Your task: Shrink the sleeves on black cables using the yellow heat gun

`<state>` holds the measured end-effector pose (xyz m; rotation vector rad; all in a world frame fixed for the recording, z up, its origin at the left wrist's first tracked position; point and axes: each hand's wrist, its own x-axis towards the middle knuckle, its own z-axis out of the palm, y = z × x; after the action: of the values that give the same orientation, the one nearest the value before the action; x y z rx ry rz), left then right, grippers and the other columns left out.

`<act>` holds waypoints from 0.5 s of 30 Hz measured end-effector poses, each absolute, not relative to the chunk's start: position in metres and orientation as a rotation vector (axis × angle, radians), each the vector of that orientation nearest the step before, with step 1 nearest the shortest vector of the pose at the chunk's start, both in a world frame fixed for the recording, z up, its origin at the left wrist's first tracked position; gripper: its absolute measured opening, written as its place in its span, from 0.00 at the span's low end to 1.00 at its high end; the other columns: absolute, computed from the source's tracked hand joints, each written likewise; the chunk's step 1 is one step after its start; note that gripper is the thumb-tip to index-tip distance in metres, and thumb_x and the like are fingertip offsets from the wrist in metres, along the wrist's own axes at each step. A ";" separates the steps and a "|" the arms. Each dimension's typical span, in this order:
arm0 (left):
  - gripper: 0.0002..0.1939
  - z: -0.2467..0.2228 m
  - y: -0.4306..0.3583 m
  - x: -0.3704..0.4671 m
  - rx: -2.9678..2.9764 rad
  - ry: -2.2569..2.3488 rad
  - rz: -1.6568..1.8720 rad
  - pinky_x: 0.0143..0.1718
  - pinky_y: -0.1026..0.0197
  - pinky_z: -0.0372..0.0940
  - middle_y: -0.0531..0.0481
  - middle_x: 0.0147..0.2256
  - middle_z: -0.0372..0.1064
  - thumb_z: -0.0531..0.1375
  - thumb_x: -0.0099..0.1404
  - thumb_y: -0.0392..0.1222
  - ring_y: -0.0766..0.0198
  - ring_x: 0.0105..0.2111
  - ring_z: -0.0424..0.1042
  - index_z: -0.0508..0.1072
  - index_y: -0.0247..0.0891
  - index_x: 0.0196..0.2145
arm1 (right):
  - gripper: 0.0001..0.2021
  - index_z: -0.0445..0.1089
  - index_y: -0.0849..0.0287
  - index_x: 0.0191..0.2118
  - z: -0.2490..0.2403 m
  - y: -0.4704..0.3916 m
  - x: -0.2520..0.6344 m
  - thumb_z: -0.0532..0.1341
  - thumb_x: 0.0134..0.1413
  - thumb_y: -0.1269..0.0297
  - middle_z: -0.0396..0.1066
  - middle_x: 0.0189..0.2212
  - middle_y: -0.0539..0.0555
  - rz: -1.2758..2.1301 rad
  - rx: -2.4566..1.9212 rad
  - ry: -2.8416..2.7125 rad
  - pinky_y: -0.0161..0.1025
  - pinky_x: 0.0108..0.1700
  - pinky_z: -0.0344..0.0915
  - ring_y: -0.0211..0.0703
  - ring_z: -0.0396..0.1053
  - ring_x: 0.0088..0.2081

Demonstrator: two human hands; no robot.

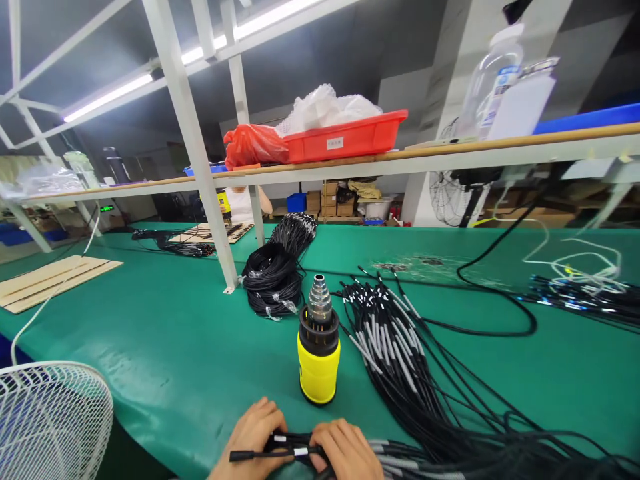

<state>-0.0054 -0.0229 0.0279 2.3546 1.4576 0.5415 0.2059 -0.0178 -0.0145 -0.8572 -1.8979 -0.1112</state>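
Fingers on black cables — labels unreadable

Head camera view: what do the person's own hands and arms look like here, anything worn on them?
Both are bare. The left hand and the right hand wear no gloves, and no rings, watch or wristband show. Only the hands and a short stretch of wrist enter at the bottom edge, with no sleeve visible there. Whether a sleeve starts higher up the arm cannot be told.
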 end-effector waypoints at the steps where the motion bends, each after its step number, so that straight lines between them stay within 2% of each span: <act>1: 0.14 0.029 -0.026 -0.014 2.316 1.491 0.574 0.55 0.50 0.64 0.51 0.33 0.73 0.63 0.66 0.53 0.59 0.38 0.73 0.72 0.40 0.32 | 0.12 0.63 0.55 0.33 -0.010 -0.020 0.207 0.48 0.65 0.75 0.68 0.26 0.47 -0.087 -0.872 -1.943 0.38 0.33 0.53 0.42 0.63 0.28; 3: 0.14 0.032 -0.034 -0.030 2.234 1.530 0.614 0.55 0.49 0.64 0.50 0.33 0.74 0.60 0.68 0.54 0.58 0.38 0.73 0.73 0.41 0.33 | 0.08 0.64 0.55 0.37 0.006 -0.027 0.211 0.52 0.62 0.75 0.70 0.31 0.49 0.045 -0.944 -2.095 0.38 0.35 0.57 0.43 0.65 0.32; 6: 0.09 0.043 -0.044 -0.048 2.182 1.509 0.644 0.55 0.48 0.63 0.48 0.38 0.74 0.57 0.71 0.48 0.56 0.43 0.72 0.75 0.43 0.40 | 0.08 0.65 0.56 0.38 0.035 -0.041 0.220 0.56 0.60 0.77 0.71 0.37 0.51 0.327 -1.105 -2.220 0.39 0.40 0.62 0.44 0.67 0.38; 8: 0.09 0.055 -0.048 -0.054 2.180 1.586 0.655 0.52 0.48 0.65 0.47 0.41 0.74 0.59 0.69 0.45 0.54 0.45 0.71 0.74 0.44 0.46 | 0.08 0.64 0.57 0.38 0.051 -0.050 0.226 0.57 0.60 0.78 0.71 0.45 0.53 0.483 -1.146 -2.242 0.43 0.47 0.64 0.47 0.67 0.45; 12: 0.22 0.077 -0.052 -0.043 2.194 1.611 0.625 0.54 0.46 0.63 0.46 0.52 0.69 0.65 0.63 0.43 0.50 0.52 0.67 0.69 0.47 0.55 | 0.12 0.63 0.57 0.36 0.070 -0.067 0.243 0.56 0.58 0.83 0.67 0.54 0.56 0.637 -1.143 -2.323 0.49 0.55 0.63 0.50 0.63 0.55; 15: 0.27 0.084 -0.051 -0.016 2.262 1.439 0.602 0.58 0.47 0.61 0.46 0.55 0.66 0.67 0.62 0.43 0.51 0.55 0.65 0.66 0.48 0.57 | 0.07 0.62 0.56 0.35 0.073 -0.078 0.260 0.58 0.63 0.75 0.62 0.60 0.56 0.658 -1.172 -2.374 0.53 0.58 0.62 0.53 0.59 0.59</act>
<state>-0.0159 -0.0513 0.0835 2.2620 1.4393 0.6019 0.2595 -0.0777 0.0735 -1.1724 -2.3739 0.6576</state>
